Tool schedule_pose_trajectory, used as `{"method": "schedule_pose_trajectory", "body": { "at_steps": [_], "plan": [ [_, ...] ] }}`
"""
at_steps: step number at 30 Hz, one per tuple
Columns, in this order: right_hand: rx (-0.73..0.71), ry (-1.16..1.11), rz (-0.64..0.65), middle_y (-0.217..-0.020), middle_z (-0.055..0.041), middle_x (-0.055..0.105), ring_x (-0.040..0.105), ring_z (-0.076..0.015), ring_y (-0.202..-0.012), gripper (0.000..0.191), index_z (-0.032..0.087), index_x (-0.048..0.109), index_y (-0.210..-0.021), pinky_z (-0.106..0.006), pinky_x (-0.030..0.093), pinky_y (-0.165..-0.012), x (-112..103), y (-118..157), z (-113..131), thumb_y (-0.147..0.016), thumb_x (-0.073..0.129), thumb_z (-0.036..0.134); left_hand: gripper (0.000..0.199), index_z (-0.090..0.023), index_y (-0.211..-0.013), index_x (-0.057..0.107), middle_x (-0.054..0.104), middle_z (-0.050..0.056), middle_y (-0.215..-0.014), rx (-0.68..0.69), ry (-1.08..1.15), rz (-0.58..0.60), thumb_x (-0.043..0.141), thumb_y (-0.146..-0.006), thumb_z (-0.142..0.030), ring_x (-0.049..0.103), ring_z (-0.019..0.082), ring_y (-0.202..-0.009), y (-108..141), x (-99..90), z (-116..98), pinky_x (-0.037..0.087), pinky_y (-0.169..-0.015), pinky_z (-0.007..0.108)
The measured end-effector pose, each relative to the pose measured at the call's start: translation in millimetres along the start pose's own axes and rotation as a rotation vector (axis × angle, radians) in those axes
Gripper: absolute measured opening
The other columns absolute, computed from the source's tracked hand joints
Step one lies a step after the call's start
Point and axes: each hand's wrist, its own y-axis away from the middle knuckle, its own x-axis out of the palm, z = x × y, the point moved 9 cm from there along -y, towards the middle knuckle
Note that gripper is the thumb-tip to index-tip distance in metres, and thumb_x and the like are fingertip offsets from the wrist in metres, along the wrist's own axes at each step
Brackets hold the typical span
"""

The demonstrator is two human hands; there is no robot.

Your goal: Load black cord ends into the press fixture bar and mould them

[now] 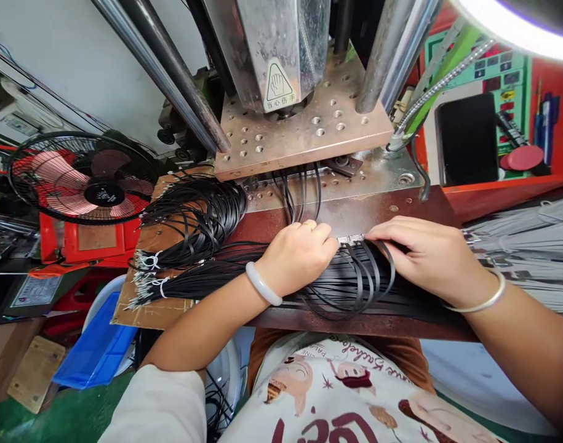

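A small silvery metal strip [351,239] lies between my two hands, with several looped black cables [367,277] hanging from it toward me. My left hand [299,252] is closed at the strip's left end, its fingers curled down; black cables from the press run to its fingertips. My right hand [419,255] pinches the right end, thumb and index finger together beside a cable loop. Under both hands, more black cables lie across the brown work surface [392,209]. Just beyond stands the metal press, its drilled plate [304,144] above the cables.
Bundled black cables [202,209] lie on cardboard at the left, near a fan [101,194]. Pale grey cables [535,240] are stacked at the right. Behind them a red tray [507,186] holds a black phone [466,138] and pens. A lamp [530,24] hangs upper right.
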Motion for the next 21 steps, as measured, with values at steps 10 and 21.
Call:
{"method": "schedule_pose_trajectory", "body": {
  "at_steps": [10, 21],
  "plan": [
    [0.024, -0.145, 0.176, -0.086, -0.007, 0.064, 0.06, -0.0209, -0.075, 0.016, 0.02, 0.06, -0.099, -0.035, 0.049, -0.07, -2, -43, -6, -0.087, 0.052, 0.027, 0.014, -0.014, -0.091, 0.073, 0.067, 0.005, -0.088, -0.256, 0.664, -0.656, 0.059, -0.089, -0.009, 0.064, 0.012, -0.081, 13, -26.7, 58, 0.053, -0.074, 0.023],
    [0.225, -0.355, 0.161, -0.071, -0.004, 0.066, 0.059, -0.0173, -0.061, 0.021, 0.02, 0.063, -0.084, -0.031, 0.044, -0.059, 14, -60, -7, -0.086, 0.055, 0.039, 0.014, -0.013, -0.089, 0.074, 0.074, 0.004, -0.086, -0.202, 0.789, -0.626, 0.063, -0.084, -0.004, 0.069, 0.011, -0.079, 20, -10.1, 53, 0.055, -0.076, 0.022]
  ]
}}
